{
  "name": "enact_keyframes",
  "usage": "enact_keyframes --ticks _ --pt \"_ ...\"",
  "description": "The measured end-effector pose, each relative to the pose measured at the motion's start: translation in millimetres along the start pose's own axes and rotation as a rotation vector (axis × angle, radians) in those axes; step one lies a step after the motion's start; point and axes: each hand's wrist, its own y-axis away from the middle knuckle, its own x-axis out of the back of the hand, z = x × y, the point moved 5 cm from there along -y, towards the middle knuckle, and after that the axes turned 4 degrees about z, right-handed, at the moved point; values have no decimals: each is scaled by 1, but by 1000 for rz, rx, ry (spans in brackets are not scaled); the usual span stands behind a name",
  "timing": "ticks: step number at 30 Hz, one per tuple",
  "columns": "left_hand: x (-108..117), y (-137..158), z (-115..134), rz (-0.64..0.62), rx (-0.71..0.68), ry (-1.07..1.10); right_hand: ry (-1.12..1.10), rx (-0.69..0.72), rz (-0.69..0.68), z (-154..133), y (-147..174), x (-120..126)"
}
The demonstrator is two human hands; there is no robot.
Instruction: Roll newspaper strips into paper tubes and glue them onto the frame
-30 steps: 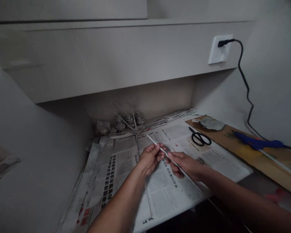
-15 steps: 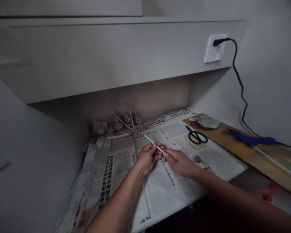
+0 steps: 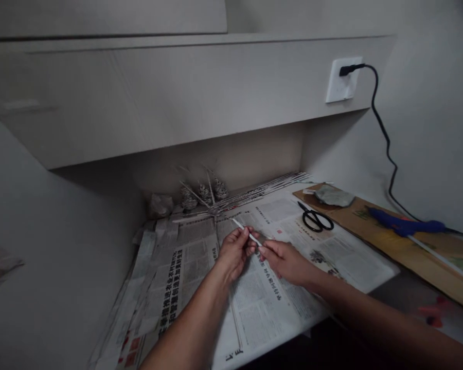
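Note:
A thin white paper stick is pinched between both hands above the newspaper. My left hand grips it near its middle, thumb on top. At its near right end, the fingertips of my right hand are closed on it. The far end of the stick points up and left, toward a star of crossed paper sticks lying on the newspaper. Several long paper sticks lie in a bundle behind.
Black-handled scissors lie right of my hands. A blue glue gun with a white glue stick rests on cardboard, its cord running to a wall socket. Woven cone shapes stand at the back beside a crumpled bag.
The view has shifted slightly, so everything sits a little lower and to the right. Both hands still hold the paper stick, with the right fingers slightly changed in position at its end.

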Motion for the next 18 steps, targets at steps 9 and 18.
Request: enact_keyframes --ticks 9,18 --pt "0 -1 -2 -42 30 33 -277 -114 -139 6 4 -3" --pt "3 -1 -6 -26 41 25 -390 -154 -182 14 2 -10"
